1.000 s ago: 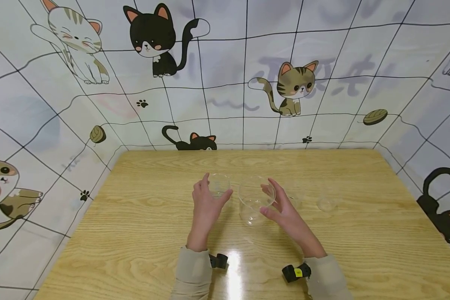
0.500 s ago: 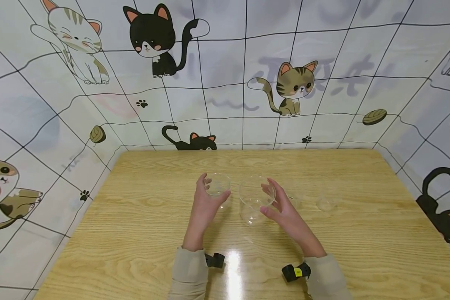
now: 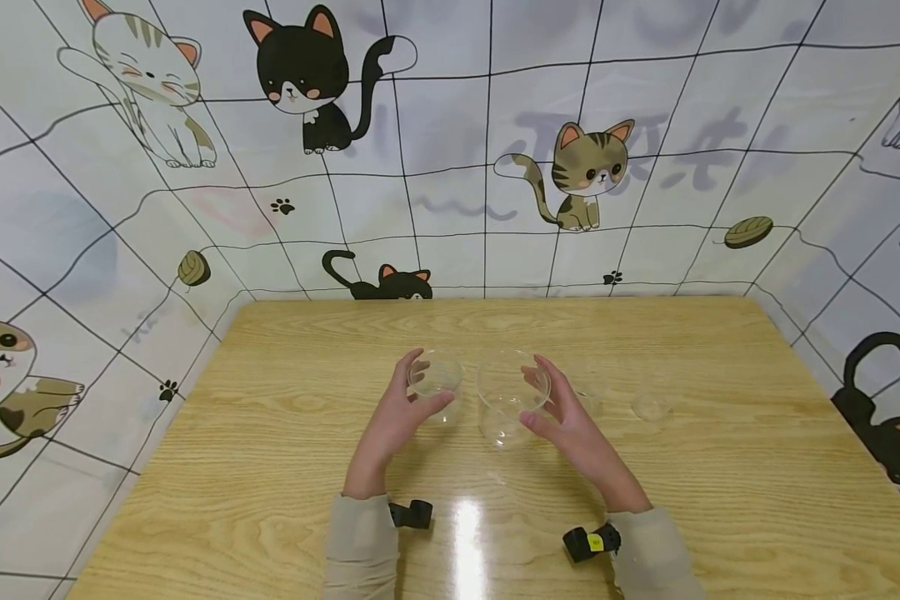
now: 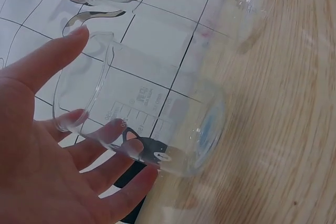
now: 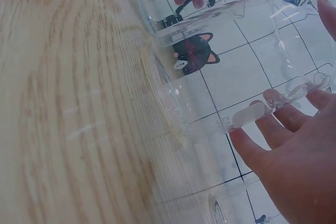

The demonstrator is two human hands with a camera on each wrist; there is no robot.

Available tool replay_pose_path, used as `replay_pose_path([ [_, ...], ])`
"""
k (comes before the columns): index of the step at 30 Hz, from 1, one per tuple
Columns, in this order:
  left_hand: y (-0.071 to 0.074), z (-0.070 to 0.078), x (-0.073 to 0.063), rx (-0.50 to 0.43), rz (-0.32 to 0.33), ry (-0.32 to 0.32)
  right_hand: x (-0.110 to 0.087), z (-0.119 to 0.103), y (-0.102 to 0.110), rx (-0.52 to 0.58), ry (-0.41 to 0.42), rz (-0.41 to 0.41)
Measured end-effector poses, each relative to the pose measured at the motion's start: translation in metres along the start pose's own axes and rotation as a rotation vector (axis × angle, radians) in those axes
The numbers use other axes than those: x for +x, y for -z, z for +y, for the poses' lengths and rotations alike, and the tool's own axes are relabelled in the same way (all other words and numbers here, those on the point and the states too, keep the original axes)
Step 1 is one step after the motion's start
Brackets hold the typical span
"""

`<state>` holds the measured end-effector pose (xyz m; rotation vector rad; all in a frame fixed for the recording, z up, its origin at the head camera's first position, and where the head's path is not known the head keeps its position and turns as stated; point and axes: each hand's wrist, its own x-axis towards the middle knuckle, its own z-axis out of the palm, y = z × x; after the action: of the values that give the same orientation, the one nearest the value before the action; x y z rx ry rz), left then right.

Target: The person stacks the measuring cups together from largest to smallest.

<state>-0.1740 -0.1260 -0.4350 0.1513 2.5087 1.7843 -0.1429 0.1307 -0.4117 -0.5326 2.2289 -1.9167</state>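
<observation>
In the head view, my left hand [image 3: 397,417] is loosely cupped at a small glass beaker [image 3: 437,387]. In the left wrist view the beaker [image 4: 142,108] shows a spout and white scale marks. The left fingers lie along its wall, and the thumb is spread near the rim; whether the thumb touches is unclear. My right hand [image 3: 570,421] curls round a larger glass beaker [image 3: 504,417], thumb in front and fingers behind. The right wrist view shows these fingertips against the large beaker's [image 5: 220,87] wall near a white label patch. The two beakers stand side by side, apart.
Right of the large beaker stand faint clear glass vessels, one close behind the right hand [image 3: 589,396] and another glass vessel [image 3: 651,404] farther right. The wooden table [image 3: 270,467] meets a cat-printed wall sheet [image 3: 450,200] at its back and sides.
The small beaker has come slightly lower in the head view. My left thumb, wrist and forearm have shifted left, and the grip has loosened. The right hand and large beaker hold still.
</observation>
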Motion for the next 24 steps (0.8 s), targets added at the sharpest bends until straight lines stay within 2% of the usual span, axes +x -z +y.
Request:
replay_pose_path([
  [8, 0.005, -0.003, -0.001, -0.034, -0.038, 0.013, 0.006, 0.024, 0.004, -0.010, 0.029, 0.011],
  [14, 0.007, -0.003, -0.003, -0.068, -0.062, 0.002, 0.001, 0.002, 0.000, -0.006, 0.006, -0.002],
  [20, 0.007, -0.004, -0.002, -0.053, -0.043, 0.010, 0.000, 0.001, 0.000, -0.016, -0.005, 0.000],
  [24, 0.011, 0.004, -0.005, -0.077, -0.031, 0.016, 0.000, 0.002, 0.000, -0.012, -0.002, -0.002],
])
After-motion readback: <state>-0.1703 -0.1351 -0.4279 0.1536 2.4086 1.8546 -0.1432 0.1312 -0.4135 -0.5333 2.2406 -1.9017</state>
